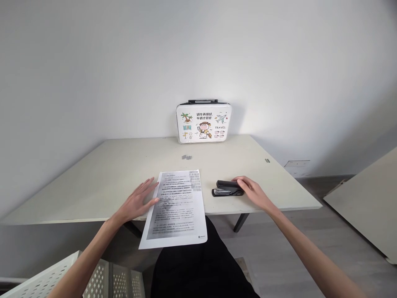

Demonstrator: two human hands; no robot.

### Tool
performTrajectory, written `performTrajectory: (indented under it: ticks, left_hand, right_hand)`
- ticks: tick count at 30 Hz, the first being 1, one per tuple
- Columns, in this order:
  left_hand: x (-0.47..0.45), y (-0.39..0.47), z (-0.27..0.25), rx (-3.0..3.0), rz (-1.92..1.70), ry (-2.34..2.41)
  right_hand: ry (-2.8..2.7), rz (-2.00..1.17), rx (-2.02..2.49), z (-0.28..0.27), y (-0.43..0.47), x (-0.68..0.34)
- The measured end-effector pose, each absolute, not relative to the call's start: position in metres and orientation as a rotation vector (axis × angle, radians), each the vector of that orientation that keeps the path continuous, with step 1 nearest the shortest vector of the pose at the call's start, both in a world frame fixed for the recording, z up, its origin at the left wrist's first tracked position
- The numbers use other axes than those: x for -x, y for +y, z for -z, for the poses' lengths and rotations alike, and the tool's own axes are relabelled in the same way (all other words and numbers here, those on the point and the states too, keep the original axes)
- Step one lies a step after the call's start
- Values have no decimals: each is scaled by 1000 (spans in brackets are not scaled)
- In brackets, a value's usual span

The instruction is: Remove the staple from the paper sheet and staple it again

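Soft lt., faint shadow R of case [204, 123]

At six o'clock, your lap is covered in plain black cloth [198, 265], dark enough that seams and folds barely show. Your left forearm [89, 253] at eight o'clock and your right forearm [310, 248] at four are bare and slim, narrowing toward the wrists. Your left hand [138, 203] and right hand [252, 191] are bare too, with slender fingers; nails are too small to make out.
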State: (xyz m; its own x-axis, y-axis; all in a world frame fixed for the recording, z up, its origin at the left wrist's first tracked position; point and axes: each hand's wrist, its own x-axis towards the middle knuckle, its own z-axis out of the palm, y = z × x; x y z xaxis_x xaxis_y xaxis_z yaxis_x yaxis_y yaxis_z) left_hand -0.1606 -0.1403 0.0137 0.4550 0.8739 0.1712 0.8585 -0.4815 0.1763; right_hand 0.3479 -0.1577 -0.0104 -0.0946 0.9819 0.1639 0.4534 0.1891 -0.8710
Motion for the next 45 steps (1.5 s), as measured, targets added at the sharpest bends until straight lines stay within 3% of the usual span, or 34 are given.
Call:
performTrajectory:
  ticks: [8, 16, 27, 34, 38, 45]
  left_hand:
    - [155, -165, -18, -2621, -228, 1404]
    - [112, -137, -8, -2539, -228, 1355]
    - [-49, -88, -8, -2455, -31, 1180]
    - [-143, -69, 2, -2470, -345, 1096]
    - [-120, -85, 6, -2311, -624, 1063]
    - [-30, -117, -9, -2244, -611, 1058]
  right_hand:
    - [-1833, -744, 1404, 11, -160, -343]
    - [-1414, -769, 1395, 10, -156, -348]
    - [-1085, -905, 1379, -20, -180, -351]
    - [-971, -922, 1344, -10, -167, -357]
    - [-970, -827, 1370, 4, -157, -368]
    - [-1036, -722, 1427, 18, -142, -391]
